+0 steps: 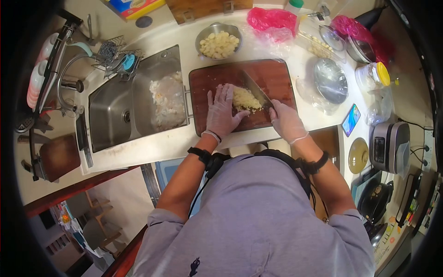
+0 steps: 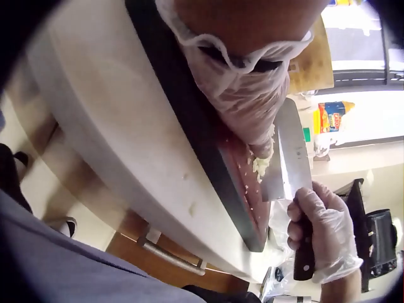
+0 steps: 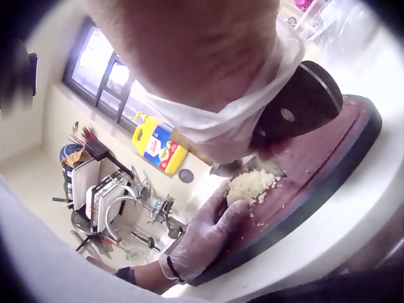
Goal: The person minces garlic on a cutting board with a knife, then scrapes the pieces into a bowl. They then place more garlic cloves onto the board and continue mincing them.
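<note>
Minced pale garlic (image 1: 245, 100) sits in a pile on a reddish-brown cutting board (image 1: 207, 83) with a dark edge. My left hand (image 1: 219, 113), in a clear glove, lies along the pile's left side, fingers straight and thumb spread towards its near edge. On the other side, my gloved right hand (image 1: 287, 122) grips the dark handle (image 2: 304, 252) of a kitchen knife, whose broad blade (image 2: 293, 151) stands along the pile's right side. Small crumbs (image 3: 260, 205) are scattered about the near part of the board.
Behind the board is a metal bowl (image 1: 216, 27) of peeled cloves. To the left, a double sink (image 1: 108, 108) contains pale peelings (image 1: 165, 104). Pink plastic bags (image 1: 272, 21), a plastic-covered bowl (image 1: 330, 81), a yellow-lidded jar (image 1: 369, 77) and a phone (image 1: 351, 120) line the right side.
</note>
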The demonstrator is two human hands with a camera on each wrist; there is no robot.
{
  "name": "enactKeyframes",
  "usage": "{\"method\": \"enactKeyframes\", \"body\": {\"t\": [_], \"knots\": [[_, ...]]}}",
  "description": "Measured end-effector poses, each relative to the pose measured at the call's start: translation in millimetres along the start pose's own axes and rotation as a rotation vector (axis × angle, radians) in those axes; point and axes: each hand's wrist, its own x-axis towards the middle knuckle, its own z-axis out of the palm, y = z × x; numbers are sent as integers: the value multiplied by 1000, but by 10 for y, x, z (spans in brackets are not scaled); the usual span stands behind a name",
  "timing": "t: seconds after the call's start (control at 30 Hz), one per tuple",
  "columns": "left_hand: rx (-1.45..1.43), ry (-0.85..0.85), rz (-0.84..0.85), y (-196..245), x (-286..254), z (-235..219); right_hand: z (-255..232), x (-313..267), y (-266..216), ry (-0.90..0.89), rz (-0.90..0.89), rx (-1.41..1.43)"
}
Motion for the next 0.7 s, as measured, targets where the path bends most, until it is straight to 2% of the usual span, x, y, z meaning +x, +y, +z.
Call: {"method": "enactKeyframes", "body": {"t": [0.1,0.27,0.33,0.43,0.6,0.67,0.7], "knots": [[-14,-6,6,0,-10,-5,-9,-2,12,-18,21,10],[-138,-11,40,-71,-26,-125,37,-42,-37,78,17,-2],[-185,-56,142,-136,-35,-189,118,-53,0,74,35,-25],[-198,-39,150,-208,-25,-183,98,-23,-8,76,18,-16],[-184,65,20,-92,5,-6,-99,-36,-286,144,0,30],[-174,107,2,-100,-2,38,-128,-27,-396,35,5,-1],[-174,127,-13,-104,-25,45,-68,1,-397,35,6,-4]]}}
